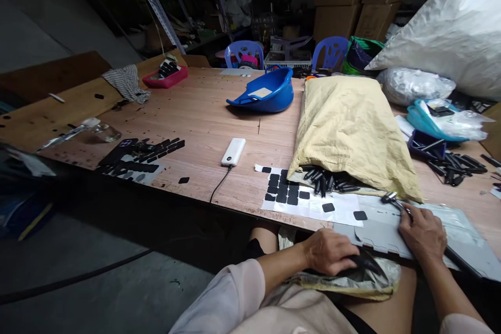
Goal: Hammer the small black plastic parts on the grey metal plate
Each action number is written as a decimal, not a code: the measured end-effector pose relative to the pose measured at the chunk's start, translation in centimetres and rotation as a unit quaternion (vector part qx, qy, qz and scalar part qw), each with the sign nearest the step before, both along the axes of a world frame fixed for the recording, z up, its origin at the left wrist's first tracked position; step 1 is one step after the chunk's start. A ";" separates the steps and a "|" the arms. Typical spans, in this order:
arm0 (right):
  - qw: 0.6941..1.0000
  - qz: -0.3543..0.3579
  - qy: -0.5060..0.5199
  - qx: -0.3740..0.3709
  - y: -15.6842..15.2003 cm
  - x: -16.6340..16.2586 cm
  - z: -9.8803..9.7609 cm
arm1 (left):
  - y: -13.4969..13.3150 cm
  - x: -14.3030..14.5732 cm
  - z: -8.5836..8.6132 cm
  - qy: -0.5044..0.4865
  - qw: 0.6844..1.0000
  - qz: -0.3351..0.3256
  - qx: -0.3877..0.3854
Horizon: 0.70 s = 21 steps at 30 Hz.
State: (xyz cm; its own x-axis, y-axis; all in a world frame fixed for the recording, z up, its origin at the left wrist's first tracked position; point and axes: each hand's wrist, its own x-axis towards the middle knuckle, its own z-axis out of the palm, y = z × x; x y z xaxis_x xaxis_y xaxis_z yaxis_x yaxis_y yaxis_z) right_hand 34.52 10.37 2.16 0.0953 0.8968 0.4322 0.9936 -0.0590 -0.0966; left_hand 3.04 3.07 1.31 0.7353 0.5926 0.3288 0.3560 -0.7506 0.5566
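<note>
My right hand is closed around a metal tool with a shiny head and a long black handle that runs out behind the hand. It rests over a grey sheet at the table's front edge. My left hand is at the mouth of an open bag on my lap, fingers curled against a dark piece whose kind I cannot make out. Left of the tool, black rounded pads lie on a white sheet.
A big yellow sack lies behind the sheets, black handles spilling from its mouth. More black parts lie at the right. A white power bank with a cable and a blue basin stand mid-table.
</note>
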 end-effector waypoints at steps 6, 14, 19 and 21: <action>1.000 -0.014 -0.008 -0.002 -0.3 -0.7 0.6 | -4.8 -3.5 -4.3 0.233 0.946 0.121 -0.192; 1.000 -0.009 -0.002 0.004 -0.4 -0.6 0.7 | -5.5 -4.4 -3.7 0.175 0.966 0.094 -0.167; 1.000 -0.002 -0.007 0.002 -0.3 -0.4 0.7 | -9.4 -8.4 -2.4 0.048 0.973 0.183 -0.135; 1.000 -0.004 0.000 0.007 -0.2 -0.3 0.5 | -11.9 -11.4 -2.1 0.040 0.949 0.281 -0.135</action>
